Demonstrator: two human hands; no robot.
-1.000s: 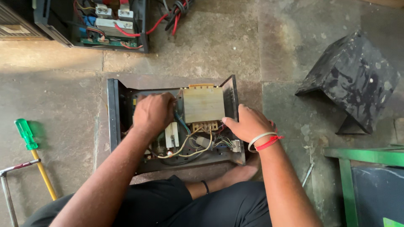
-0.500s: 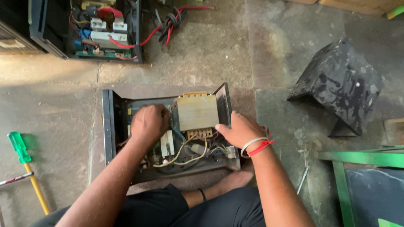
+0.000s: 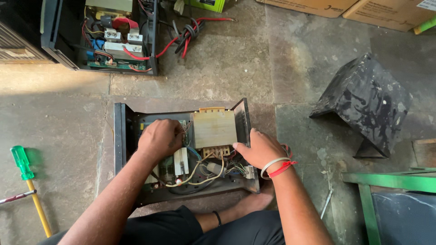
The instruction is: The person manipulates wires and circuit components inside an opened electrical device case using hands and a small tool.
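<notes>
An open black metal case lies on the stone floor in front of me. Inside it sit a large tan transformer, a circuit board and loose wires. My left hand is curled down inside the case, left of the transformer, over the board; what its fingers pinch is hidden. My right hand rests on the case's right wall, fingers bent against the edge next to the transformer. White and red bands circle that wrist.
A second opened unit with red and black cables stands at the back left. A green-handled screwdriver lies at the left. The bent black cover sits at the right, a green metal frame at lower right, cardboard boxes behind.
The view has shifted, so the case sits lower and more central. Both hands stay in nearly the same places on the case.
</notes>
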